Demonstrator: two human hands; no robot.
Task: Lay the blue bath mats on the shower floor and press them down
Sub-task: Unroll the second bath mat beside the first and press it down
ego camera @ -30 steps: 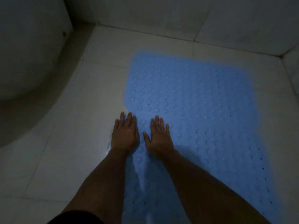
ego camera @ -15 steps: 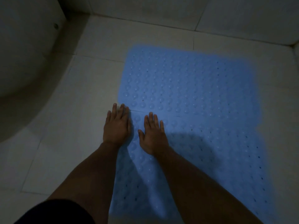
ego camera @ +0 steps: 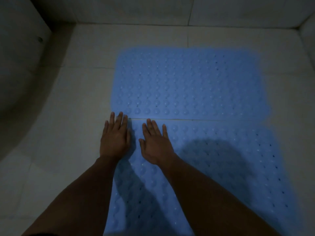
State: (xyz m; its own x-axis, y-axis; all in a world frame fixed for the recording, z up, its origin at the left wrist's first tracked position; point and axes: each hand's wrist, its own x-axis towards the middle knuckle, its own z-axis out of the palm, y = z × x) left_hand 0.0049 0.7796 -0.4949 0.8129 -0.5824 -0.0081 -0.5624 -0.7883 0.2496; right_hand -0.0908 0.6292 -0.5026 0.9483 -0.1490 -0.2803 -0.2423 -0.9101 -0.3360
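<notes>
Both hands are flat with fingers straight, side by side near the middle of my view. My left hand (ego camera: 115, 139) sits on the left edge of the near blue mat (ego camera: 221, 167), half on the pale floor tile (ego camera: 68, 133), and my right hand (ego camera: 156, 145) presses on that mat just beside it. The far blue mat (ego camera: 187, 82) lies at 12 o'clock, edge to edge with the near one, fingertips nearly at the seam. A curved white fixture (ego camera: 20, 65) sits at 10 o'clock.
</notes>
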